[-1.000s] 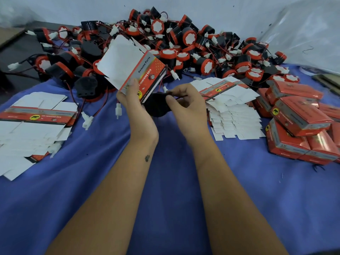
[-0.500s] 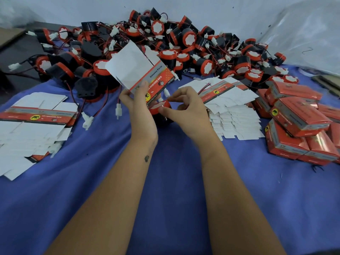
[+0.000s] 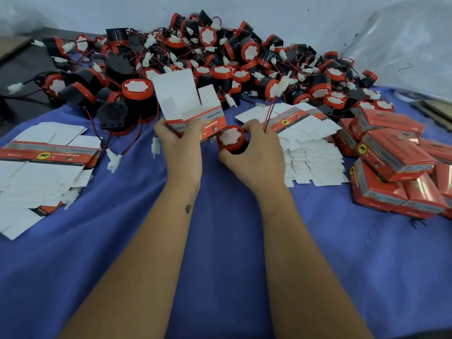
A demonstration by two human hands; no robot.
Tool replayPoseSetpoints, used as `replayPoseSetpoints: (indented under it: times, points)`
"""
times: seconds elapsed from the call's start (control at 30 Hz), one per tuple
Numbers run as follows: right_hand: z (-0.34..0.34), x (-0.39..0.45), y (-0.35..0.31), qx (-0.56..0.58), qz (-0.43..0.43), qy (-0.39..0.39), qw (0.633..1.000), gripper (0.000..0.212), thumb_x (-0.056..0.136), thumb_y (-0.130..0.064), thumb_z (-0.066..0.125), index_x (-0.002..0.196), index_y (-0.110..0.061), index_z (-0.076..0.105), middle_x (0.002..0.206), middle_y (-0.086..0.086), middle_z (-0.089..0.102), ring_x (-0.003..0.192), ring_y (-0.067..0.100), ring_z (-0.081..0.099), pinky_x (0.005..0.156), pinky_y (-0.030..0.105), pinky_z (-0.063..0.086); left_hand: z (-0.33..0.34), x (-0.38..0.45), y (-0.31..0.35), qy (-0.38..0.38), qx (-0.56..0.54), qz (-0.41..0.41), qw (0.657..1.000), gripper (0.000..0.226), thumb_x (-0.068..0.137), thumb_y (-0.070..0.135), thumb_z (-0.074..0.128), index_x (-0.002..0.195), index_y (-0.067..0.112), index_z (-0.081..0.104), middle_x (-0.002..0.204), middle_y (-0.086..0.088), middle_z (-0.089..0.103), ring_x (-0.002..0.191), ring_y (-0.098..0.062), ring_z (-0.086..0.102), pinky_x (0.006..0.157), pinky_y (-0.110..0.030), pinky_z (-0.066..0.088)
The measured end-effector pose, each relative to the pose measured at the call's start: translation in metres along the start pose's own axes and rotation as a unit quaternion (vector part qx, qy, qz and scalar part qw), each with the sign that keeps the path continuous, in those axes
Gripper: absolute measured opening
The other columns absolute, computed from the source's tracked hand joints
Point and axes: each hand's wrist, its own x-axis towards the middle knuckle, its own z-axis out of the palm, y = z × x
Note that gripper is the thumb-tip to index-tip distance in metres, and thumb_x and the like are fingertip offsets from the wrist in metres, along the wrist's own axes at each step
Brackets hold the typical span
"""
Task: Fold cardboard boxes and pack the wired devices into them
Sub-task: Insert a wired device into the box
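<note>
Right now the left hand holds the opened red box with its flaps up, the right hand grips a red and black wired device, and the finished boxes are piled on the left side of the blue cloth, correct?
Not quite. The head view shows the finished boxes piled on the right side of the blue cloth; flat unfolded cartons lie on the left. The rest holds: the left hand holds the opened red box, flaps up, and the right hand grips the wired device.

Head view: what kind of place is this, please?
Probably a small packing workshop: a heap of wired devices, stacks of flat box blanks, and finished red boxes on a blue cloth.
</note>
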Motion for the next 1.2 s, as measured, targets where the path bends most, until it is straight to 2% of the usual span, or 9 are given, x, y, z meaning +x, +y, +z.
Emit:
replayPoseSetpoints:
  times: [0.1,0.17,0.3,0.4,0.5,0.63,0.83,1.07,1.2]
  points:
    - [-0.005,0.002,0.000,-0.020,0.030,0.071,0.997,0.053,0.069,-0.044,0.070,0.113,-0.021,0.053,0.108,0.000,0.055,0.099,0.023,0.049,0.084,0.037,0.042,-0.005,0.004,0.002,0.009,0.011,-0.006,1.000,0.038,0.085,0.007,0.064,0.119,0.012,0.046,0.100,0.008,0.059,0.076,0.011,0.063,0.058,-0.005,0.045]
    - [-0.010,0.003,-0.002,0.044,0.061,0.131,0.989,0.053,0.069,-0.040,0.071,0.115,-0.021,0.054,0.107,0.000,0.057,0.098,0.023,0.050,0.085,0.041,0.046,-0.007,0.005,0.002,-0.017,0.061,-0.006,0.998,0.047,0.078,0.016,0.067,0.121,0.013,0.050,0.100,0.007,0.058,0.080,0.008,0.062,0.058,-0.008,0.045]
    - [-0.019,-0.001,-0.009,0.267,0.017,0.233,0.935,0.051,0.071,-0.022,0.073,0.118,-0.014,0.057,0.110,0.001,0.059,0.100,0.025,0.057,0.085,0.039,0.051,-0.007,0.005,-0.003,-0.115,0.237,0.011,0.965,0.061,0.061,0.039,0.068,0.118,0.036,0.050,0.123,-0.002,0.056,0.107,-0.015,0.057,0.083,-0.025,0.051]
    - [-0.018,-0.003,-0.013,0.325,-0.041,0.202,0.923,0.051,0.072,-0.009,0.070,0.120,-0.008,0.056,0.114,0.003,0.060,0.103,0.018,0.059,0.091,0.034,0.051,-0.008,0.003,-0.006,-0.168,0.255,0.029,0.952,0.065,0.067,0.036,0.082,0.124,0.030,0.051,0.111,0.012,0.061,0.100,-0.006,0.060,0.073,-0.014,0.048]
    - [-0.015,-0.004,-0.013,0.296,-0.093,0.148,0.939,0.048,0.072,-0.009,0.070,0.119,-0.008,0.061,0.115,0.000,0.063,0.110,0.014,0.057,0.096,0.026,0.045,-0.010,0.005,-0.005,-0.186,0.229,0.034,0.955,0.053,0.073,0.025,0.085,0.116,0.034,0.055,0.108,0.015,0.066,0.098,0.001,0.062,0.079,-0.019,0.052]
    - [-0.011,-0.003,-0.009,0.167,-0.080,0.113,0.976,0.024,0.074,-0.020,0.068,0.097,-0.025,0.072,0.108,-0.017,0.064,0.123,0.014,0.044,0.107,0.036,0.025,-0.012,0.004,-0.003,-0.210,0.208,0.036,0.955,0.061,0.074,0.008,0.082,0.117,0.037,0.049,0.102,0.020,0.062,0.084,0.021,0.058,0.068,-0.004,0.047]
    - [-0.006,0.001,-0.004,0.115,-0.036,0.128,0.984,0.017,0.083,-0.015,0.068,0.090,-0.028,0.076,0.144,-0.004,0.045,0.131,0.021,0.033,0.109,0.036,0.021,-0.018,0.008,0.000,-0.242,0.228,0.016,0.943,0.067,0.078,-0.004,0.069,0.124,0.038,0.046,0.106,0.013,0.062,0.083,0.016,0.059,0.069,-0.006,0.048]
    - [-0.008,0.006,0.000,0.112,-0.088,0.182,0.973,0.025,0.084,0.005,0.057,0.085,-0.011,0.077,0.117,0.006,0.064,0.107,0.031,0.054,0.088,0.051,0.043,-0.019,0.013,0.005,-0.274,0.213,-0.036,0.937,0.061,0.061,0.004,0.062,0.107,0.044,0.061,0.072,0.022,0.065,0.071,0.005,0.061,0.064,-0.012,0.051]
    - [-0.010,0.001,-0.006,0.112,-0.093,0.146,0.978,0.018,0.082,-0.018,0.059,0.086,-0.013,0.075,0.110,0.003,0.062,0.107,0.025,0.053,0.092,0.049,0.041,-0.019,0.014,0.006,-0.269,0.202,-0.051,0.940,0.063,0.060,0.003,0.057,0.112,0.039,0.062,0.076,0.013,0.065,0.074,-0.002,0.062,0.065,-0.017,0.052]
